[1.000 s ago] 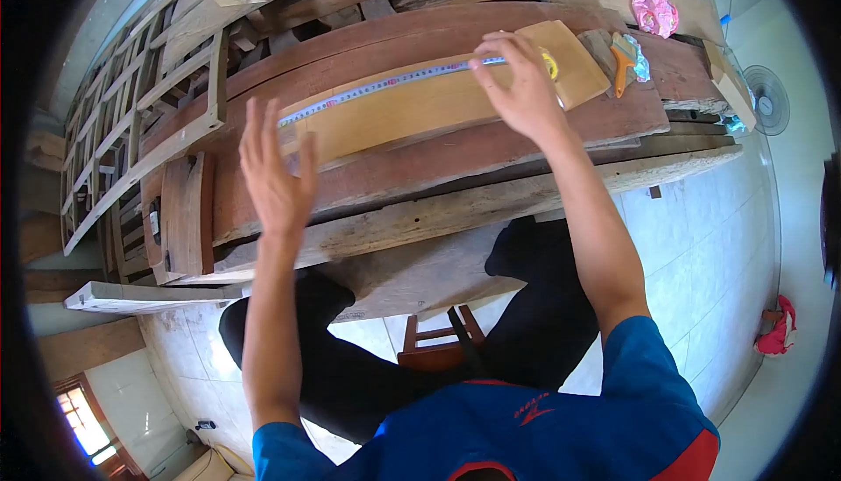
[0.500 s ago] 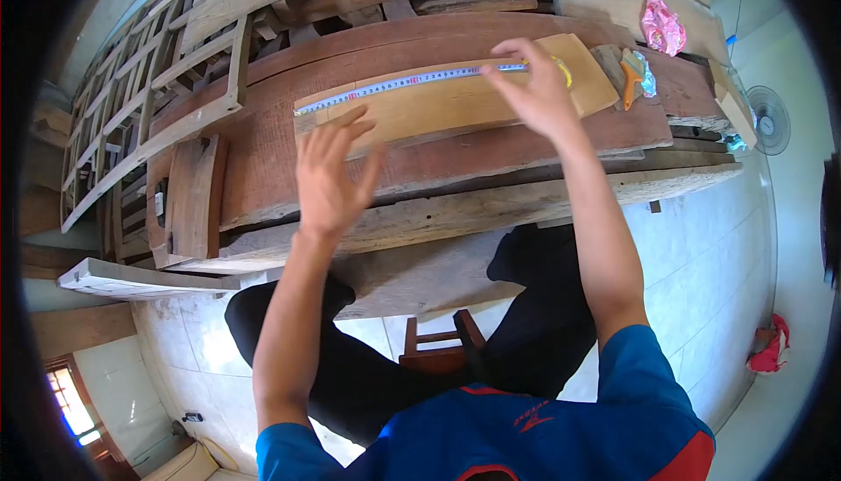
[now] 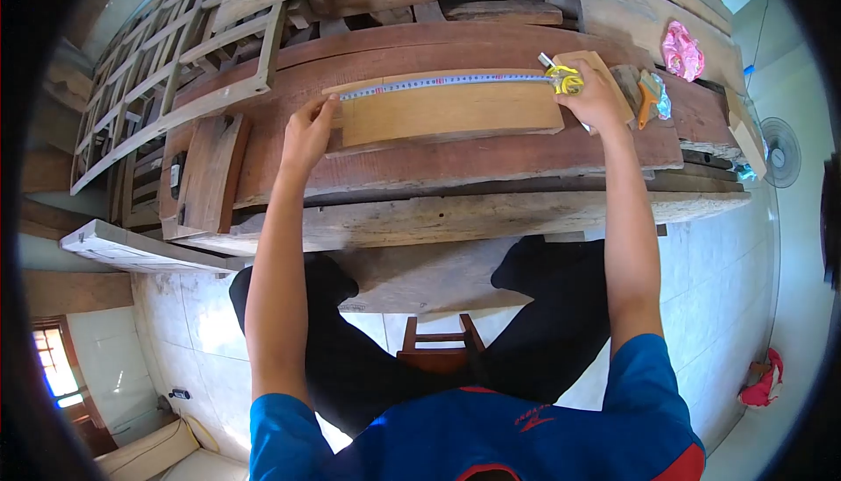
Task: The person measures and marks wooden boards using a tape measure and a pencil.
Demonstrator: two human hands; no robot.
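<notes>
A light wooden board (image 3: 451, 113) lies on a reddish-brown plank (image 3: 394, 161). Along its far edge runs an extended tape measure blade (image 3: 438, 82). My left hand (image 3: 308, 133) pinches the blade's left end at the board's left edge. At the other end, my right hand (image 3: 597, 100) grips the yellow tape measure case (image 3: 569, 81). A white, pen-like stick (image 3: 545, 60) shows beside the case. Another light wood piece (image 3: 618, 87) lies partly under my right hand.
Right of my right hand are an orange-handled brush (image 3: 648, 104) and a pink crumpled bag (image 3: 682, 52). A wooden lattice frame (image 3: 184, 69) stands at the left. A short dark board (image 3: 206, 174) lies near the left end, with a stool (image 3: 438, 345) below.
Both hands have come down from above the board; the left now pinches the blade's end and the right holds the case. The view has shifted slightly.
</notes>
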